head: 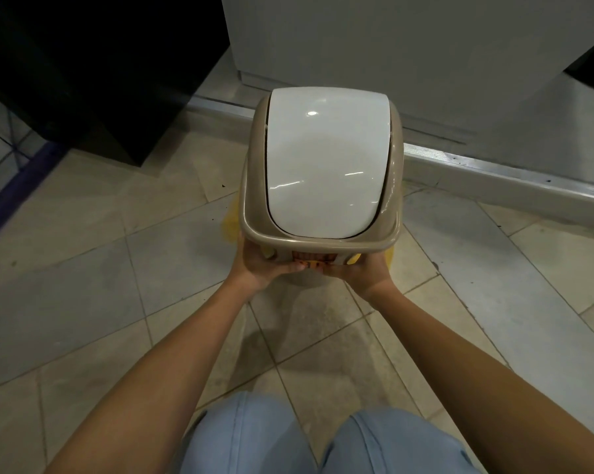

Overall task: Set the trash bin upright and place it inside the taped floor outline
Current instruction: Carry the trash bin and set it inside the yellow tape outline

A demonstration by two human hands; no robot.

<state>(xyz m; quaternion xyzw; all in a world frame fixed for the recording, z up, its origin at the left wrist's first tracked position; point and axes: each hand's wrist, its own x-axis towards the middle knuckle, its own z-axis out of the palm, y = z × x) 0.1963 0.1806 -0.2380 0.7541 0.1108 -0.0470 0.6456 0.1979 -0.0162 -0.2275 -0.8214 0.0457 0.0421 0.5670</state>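
The trash bin (323,159) stands upright in front of me, a beige body with a glossy white swing lid on top. My left hand (265,265) and my right hand (360,271) both grip its near side just under the rim, fingers curled against an orange label. Yellow tape (230,222) of the floor outline shows at the bin's left side and a bit at its right (389,253); the bin covers most of the outline. Whether the bin's base touches the floor is hidden.
A pale wall with a metal skirting strip (494,172) runs right behind the bin. A black cabinet (93,73) stands at the back left, with a purple wire rack (11,172) at the far left. Beige floor tiles (93,302) surround me; my knees (306,439) are below.
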